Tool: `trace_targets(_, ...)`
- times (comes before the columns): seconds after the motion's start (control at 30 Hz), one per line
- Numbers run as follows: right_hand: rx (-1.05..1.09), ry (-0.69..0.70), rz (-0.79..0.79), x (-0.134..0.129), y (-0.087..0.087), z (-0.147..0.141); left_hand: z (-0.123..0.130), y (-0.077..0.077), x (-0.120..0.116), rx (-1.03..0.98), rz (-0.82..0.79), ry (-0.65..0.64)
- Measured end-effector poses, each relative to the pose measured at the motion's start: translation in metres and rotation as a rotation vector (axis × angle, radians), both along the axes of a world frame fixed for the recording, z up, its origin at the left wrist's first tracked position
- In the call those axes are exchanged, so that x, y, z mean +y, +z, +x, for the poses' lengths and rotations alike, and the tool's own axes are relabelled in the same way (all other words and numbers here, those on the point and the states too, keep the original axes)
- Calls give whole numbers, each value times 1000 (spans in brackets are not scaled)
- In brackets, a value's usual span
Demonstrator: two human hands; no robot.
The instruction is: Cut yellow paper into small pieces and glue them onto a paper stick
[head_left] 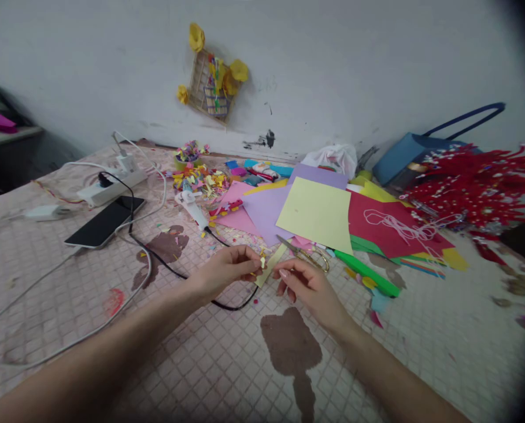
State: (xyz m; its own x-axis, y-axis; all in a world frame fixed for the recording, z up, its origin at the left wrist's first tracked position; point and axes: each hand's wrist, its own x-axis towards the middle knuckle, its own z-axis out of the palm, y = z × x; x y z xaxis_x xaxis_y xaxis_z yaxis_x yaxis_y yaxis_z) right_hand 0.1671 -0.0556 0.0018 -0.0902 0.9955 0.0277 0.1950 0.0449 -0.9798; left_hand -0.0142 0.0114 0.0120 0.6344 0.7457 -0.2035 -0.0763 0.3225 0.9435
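Note:
My left hand [231, 269] is closed in a pinch, with a small yellow paper piece [263, 262] at its fingertips. Just to the right, my right hand [310, 289] has its fingers curled together; anything between them is too small to make out. A pale yellow paper strip [272, 265] lies on the table between the two hands. Gold-handled scissors [304, 254] rest right behind my right hand. Farther back on the left is a white glue gun [192, 210], its black cord running under my left forearm.
Coloured paper sheets [317, 211] spread across the back, near a pile of paper scraps [203, 180]. At left are a tablet [106, 222], a power strip [111, 187] and loose cables. A green strip [368, 274], white string [406, 228] and red fuzzy decoration [474, 185] occupy the right.

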Motion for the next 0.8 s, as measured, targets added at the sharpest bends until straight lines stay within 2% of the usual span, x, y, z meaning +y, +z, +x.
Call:
trace_targets(0.37,122,25,-77,-4,-4,-12,9,-5,-14,89,185,2)
trace_targets(0.53,55,39,-80,-2,0,-8,10,-7,-15,154,285,-16)
trace_targets(0.8,-99,188,-52,-4,9,-4,8,-4,-14,154,353,-140)
